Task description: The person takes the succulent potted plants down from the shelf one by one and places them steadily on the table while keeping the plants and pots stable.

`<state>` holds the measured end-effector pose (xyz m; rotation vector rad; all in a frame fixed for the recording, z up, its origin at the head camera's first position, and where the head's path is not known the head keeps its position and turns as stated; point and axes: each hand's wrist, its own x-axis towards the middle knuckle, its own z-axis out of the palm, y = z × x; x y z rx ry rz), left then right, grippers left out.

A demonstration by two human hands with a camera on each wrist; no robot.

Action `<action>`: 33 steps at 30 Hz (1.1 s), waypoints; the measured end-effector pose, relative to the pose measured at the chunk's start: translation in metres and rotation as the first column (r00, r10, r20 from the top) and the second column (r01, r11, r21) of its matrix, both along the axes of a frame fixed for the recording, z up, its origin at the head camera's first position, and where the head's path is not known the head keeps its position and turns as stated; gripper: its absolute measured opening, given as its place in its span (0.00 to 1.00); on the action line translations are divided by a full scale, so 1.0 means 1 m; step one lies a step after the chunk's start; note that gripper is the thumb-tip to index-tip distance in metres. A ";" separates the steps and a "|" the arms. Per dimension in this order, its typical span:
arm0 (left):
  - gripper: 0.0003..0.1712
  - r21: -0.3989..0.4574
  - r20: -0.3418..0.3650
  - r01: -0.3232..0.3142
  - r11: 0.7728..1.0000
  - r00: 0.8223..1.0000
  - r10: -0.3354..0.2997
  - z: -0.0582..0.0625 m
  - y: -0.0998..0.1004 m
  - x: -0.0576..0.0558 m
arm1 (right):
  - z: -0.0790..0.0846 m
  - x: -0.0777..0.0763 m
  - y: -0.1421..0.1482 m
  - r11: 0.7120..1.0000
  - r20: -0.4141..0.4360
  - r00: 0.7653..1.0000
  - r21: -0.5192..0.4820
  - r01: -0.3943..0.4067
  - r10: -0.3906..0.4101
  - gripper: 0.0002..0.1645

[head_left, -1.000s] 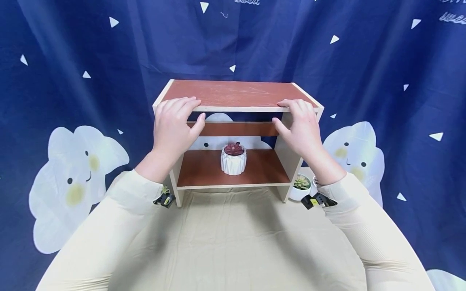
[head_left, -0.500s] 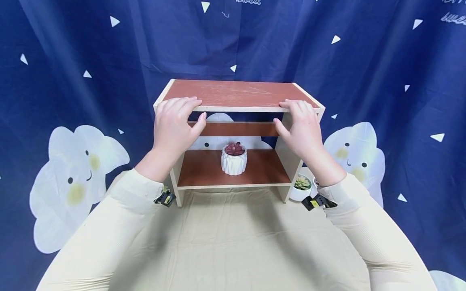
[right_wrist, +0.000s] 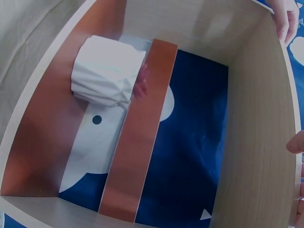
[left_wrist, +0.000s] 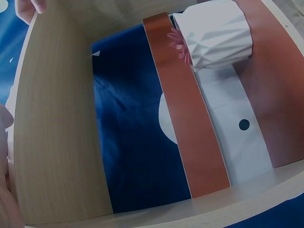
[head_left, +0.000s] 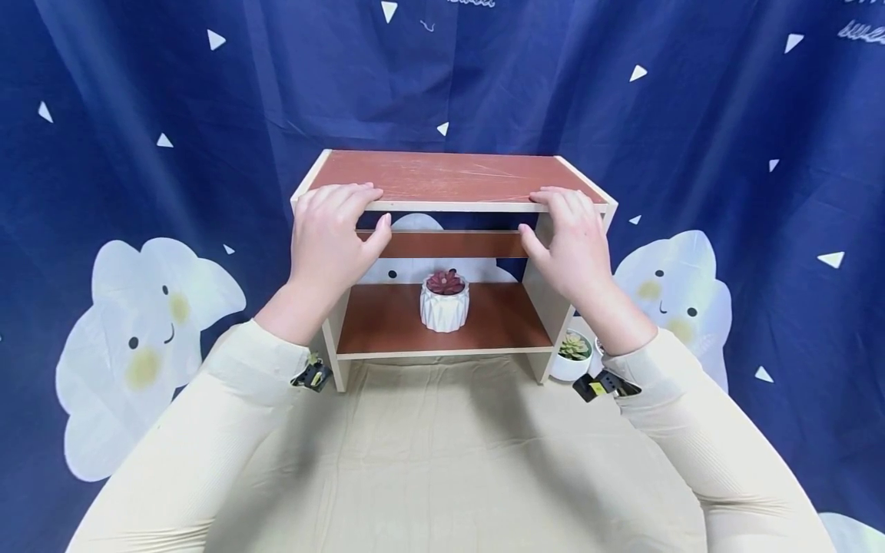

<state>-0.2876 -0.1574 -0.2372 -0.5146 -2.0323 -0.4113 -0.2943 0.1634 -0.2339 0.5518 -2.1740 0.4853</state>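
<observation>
A small wooden shelf unit with a brown top (head_left: 442, 175) and pale edges stands in the middle of the head view. My left hand (head_left: 328, 238) rests on the left part of its top front edge, fingers over the board and thumb apart from them in front. On the right part of the same edge lies my right hand (head_left: 574, 242), in a mirrored pose. Below and between them, a white faceted pot (head_left: 444, 311) with a dark red succulent (head_left: 445, 283) stands upright on the lower shelf (head_left: 376, 326). Both wrist views look into the unit, with the pot (left_wrist: 218, 33) seen sideways.
A round white pot (head_left: 570, 370) with a green succulent (head_left: 574, 346) stands right of the unit, beside another pot partly hidden by my right wrist. Beige cloth (head_left: 442, 461) covers the surface in front. A blue curtain (head_left: 442, 77) with clouds and triangles hangs behind.
</observation>
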 end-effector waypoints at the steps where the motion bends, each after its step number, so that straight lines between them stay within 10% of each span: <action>1: 0.22 0.001 0.000 0.002 1.000 1.000 -0.002 0.000 0.000 0.000 | 0.000 0.000 0.000 1.000 0.000 1.000 0.002 0.002 -0.002 0.25; 33: 0.22 0.004 -0.028 0.021 1.000 0.999 -0.021 -0.001 0.000 -0.002 | -0.003 0.029 -0.001 0.997 -0.068 0.995 -0.043 -0.071 0.068 0.24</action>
